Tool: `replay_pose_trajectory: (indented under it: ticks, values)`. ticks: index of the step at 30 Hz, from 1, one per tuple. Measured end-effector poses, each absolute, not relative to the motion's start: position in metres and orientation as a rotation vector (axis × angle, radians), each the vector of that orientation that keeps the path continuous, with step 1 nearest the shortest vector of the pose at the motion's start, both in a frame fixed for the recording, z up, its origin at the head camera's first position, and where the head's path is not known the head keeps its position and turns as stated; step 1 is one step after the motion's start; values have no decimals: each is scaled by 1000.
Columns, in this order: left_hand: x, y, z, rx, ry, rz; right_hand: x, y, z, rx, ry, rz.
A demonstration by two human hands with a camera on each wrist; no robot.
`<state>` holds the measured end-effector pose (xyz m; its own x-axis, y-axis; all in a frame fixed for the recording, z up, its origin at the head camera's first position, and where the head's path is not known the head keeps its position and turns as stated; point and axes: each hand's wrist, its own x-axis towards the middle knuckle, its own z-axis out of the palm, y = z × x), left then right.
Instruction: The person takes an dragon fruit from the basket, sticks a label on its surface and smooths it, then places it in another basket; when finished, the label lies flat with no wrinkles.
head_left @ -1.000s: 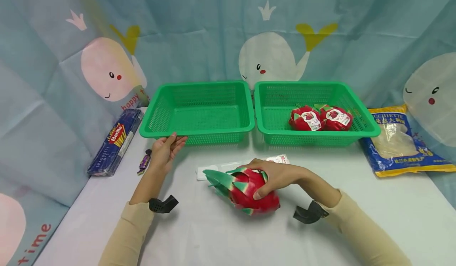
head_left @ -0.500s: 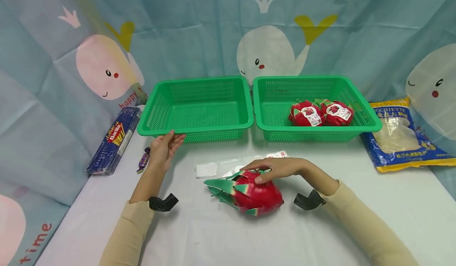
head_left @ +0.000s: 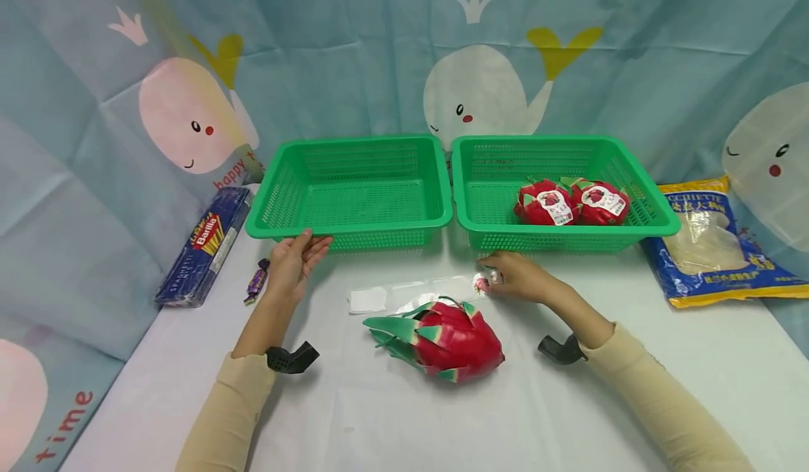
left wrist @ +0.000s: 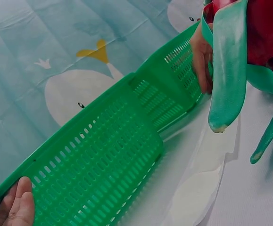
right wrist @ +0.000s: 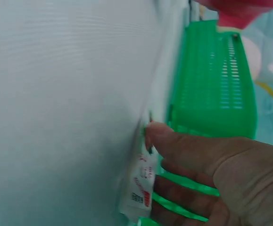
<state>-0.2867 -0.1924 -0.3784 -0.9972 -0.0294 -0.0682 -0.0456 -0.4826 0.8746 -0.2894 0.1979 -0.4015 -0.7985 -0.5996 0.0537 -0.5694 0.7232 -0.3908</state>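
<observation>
My left hand (head_left: 294, 260) grips the front rim of the left green basket (head_left: 379, 231), thumb on the rim and fingers below it; the left wrist view shows those fingers against the basket wall (left wrist: 89, 160). With thumb and fingers, my right hand (head_left: 520, 278) pinches the right end of a clear label strip (head_left: 413, 294), where a printed sticker (right wrist: 143, 181) shows in the right wrist view. A large red dragon fruit (head_left: 460, 342) with green scales lies on the table just in front of the strip, touched by neither hand.
The right green basket (head_left: 562, 232) holds two smaller dragon fruits (head_left: 545, 205) with white labels. A spaghetti box (head_left: 205, 247) and a purple wrapped candy (head_left: 256, 282) lie at left. A blue-and-yellow pasta bag (head_left: 714, 247) lies at right. A whale-print curtain (head_left: 379, 79) hangs behind.
My right hand has let go of the large dragon fruit and moved back to the right end of the label strip, which it now pinches. The left hand stays on the basket rim.
</observation>
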Motion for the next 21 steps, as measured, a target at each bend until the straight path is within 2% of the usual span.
replay_pose_trajectory:
  ticks: [4, 8, 11, 17, 19, 21]
  values:
    - [-285, -194, -377, -69, 1594, 2617, -289, 196, -403, -938, 2854, -639]
    - [-279, -187, -370, 77, 1745, 2285, -287, 195, -398, -938, 2771, -804]
    - [-268, -166, -360, 369, 2035, 2008, -282, 193, -383, -943, 2683, -928]
    - [-251, -100, -334, 1235, 2683, 1548, -275, 184, -341, -925, 2492, -1133]
    - [-252, -85, -331, 1369, 2766, 1442, -274, 181, -333, -921, 2411, -1226]
    - [-254, -75, -330, 1350, 2760, 1428, -272, 177, -328, -937, 2342, -1310]
